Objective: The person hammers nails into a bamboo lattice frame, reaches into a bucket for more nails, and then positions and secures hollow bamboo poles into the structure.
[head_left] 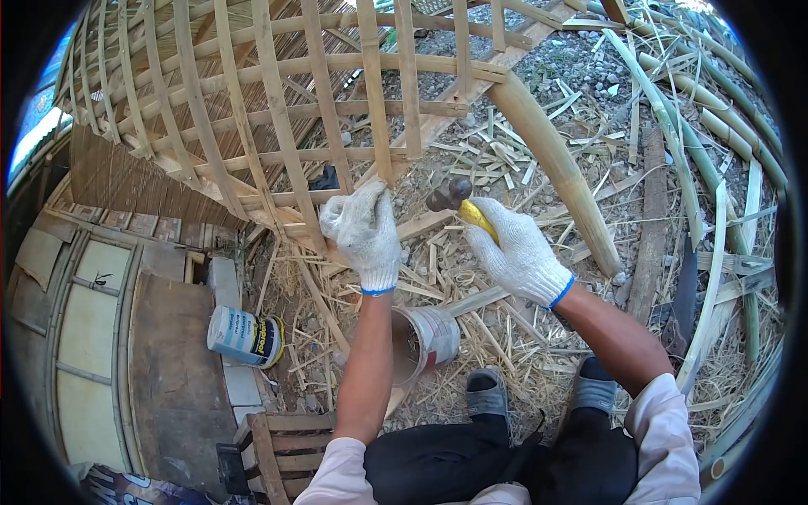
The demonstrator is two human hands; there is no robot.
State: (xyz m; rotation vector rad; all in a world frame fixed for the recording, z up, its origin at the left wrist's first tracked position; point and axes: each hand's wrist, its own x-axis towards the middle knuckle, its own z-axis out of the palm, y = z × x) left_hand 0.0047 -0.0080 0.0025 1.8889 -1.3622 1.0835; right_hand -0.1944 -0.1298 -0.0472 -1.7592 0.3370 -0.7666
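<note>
A hammer (pixel 478 220) with a yellow handle and a dark head is gripped in my right hand (pixel 520 257), which wears a white knitted glove with a blue cuff. The hammer's head points left, toward my other hand. My left hand (pixel 366 234), gloved the same way, is at the lower edge of a bamboo lattice (pixel 286 135), beside the end of a vertical slat (pixel 374 109). Its fingers are bent together near that slat end; anything small between them is hidden.
Below my hands stands a bucket (pixel 439 335); a paint tub (pixel 244 337) is at the left. A thick bamboo pole (pixel 560 160) slants down at the right. Bamboo scraps cover the ground. A slatted wooden crate (pixel 295 446) sits at the lower left.
</note>
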